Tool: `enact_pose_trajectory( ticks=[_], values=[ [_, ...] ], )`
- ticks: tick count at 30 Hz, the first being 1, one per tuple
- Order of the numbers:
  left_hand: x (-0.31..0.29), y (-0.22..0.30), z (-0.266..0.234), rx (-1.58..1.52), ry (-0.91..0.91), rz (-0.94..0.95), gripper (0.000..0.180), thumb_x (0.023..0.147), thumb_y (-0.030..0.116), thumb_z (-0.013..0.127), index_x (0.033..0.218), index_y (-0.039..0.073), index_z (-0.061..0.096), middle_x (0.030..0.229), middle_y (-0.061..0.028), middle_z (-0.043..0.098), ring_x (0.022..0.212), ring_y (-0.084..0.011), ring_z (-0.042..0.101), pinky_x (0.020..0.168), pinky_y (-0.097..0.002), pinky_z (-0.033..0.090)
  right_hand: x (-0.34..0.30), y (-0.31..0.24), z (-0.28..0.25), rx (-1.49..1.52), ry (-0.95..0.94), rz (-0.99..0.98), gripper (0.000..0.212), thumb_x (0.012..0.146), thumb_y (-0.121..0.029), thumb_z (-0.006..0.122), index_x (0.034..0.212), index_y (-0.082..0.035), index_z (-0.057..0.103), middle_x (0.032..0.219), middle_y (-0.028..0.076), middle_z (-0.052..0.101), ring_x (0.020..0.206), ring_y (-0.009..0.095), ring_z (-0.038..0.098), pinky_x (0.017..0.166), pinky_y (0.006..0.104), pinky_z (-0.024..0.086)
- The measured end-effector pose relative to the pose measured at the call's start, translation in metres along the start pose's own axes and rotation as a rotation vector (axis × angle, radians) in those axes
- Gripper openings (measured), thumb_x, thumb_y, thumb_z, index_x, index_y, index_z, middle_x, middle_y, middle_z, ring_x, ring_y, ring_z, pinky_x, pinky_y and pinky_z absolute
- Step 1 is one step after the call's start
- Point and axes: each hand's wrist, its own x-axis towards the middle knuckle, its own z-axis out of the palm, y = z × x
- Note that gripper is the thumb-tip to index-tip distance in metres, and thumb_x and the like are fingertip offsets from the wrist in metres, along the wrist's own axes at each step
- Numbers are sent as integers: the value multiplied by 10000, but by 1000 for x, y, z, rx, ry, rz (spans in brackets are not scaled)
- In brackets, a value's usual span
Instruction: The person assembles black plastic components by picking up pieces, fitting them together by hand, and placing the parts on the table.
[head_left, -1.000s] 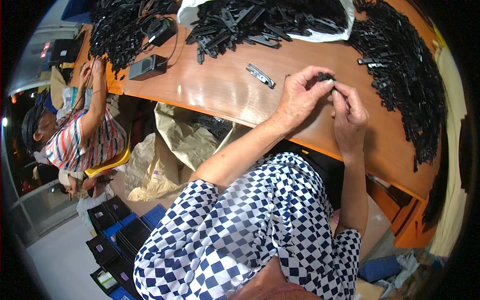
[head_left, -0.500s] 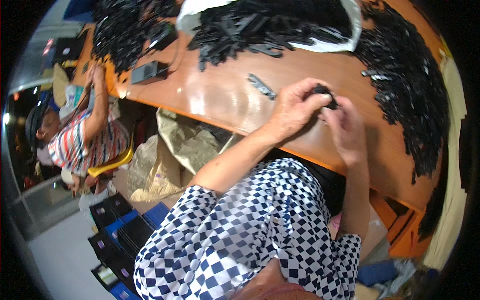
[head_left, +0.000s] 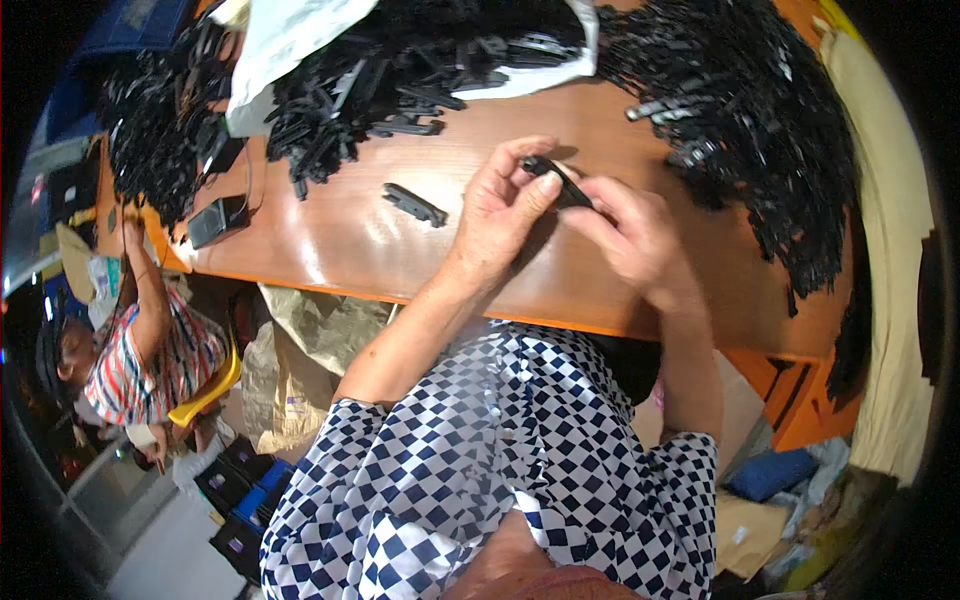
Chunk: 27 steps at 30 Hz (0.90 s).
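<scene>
Slender black part point(head_left: 573, 190) now shows more length than a second ago, left hand point(head_left: 497, 212) and right hand point(head_left: 632, 232) both pinching it, so neither is free.

Looks like 1 narrow black part point(head_left: 572, 190), straight and rod-like along the exposed stretch, with a small, rounded, knobbly tip at the upper-left end. Sits raised over the brown tabletop point(head_left: 580, 290), held at 2 places: pinched by thumb and fingers of the left hand point(head_left: 508, 205) near the knobbly tip, and between thumb and fingers of the right hand point(head_left: 630, 230) at the other end. Slants from upper left to lower right, partly hidden by the left thumb.
</scene>
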Motion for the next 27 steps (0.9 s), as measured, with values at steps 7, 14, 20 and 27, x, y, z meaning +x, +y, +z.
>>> enact_pose_trajectory(
  ticks=[7,14,20,27],
  values=[
    [-17,30,-22,1197,-242,453,273,819,160,654,1062,54,591,967,-112,614,928,-297,590,821,-383,472,59,-10,-62,-1105,42,-426,162,789,-83,598,950,-60,604,960,82,553,865,266,545,749,358,485],
    [5,85,-123,1803,433,833,181,732,54,647,900,35,582,950,-127,568,899,-327,536,764,-411,451,78,3,-69,-1373,-260,-320,187,816,-8,518,994,-1,576,972,140,542,930,308,540,775,381,472],
    [14,98,-153,1904,328,603,231,747,33,655,957,37,558,893,-142,584,893,-344,553,772,-405,462,90,18,-82,-1346,-259,-461,141,756,38,518,883,-4,562,918,133,540,883,306,554,741,395,493],
    [10,78,-147,1157,415,443,178,869,100,643,1001,43,539,1007,-102,675,785,-120,618,685,-254,494,109,38,-102,-1354,-326,-416,137,755,36,548,888,1,550,967,158,544,927,351,547,774,420,488]
  ],
)
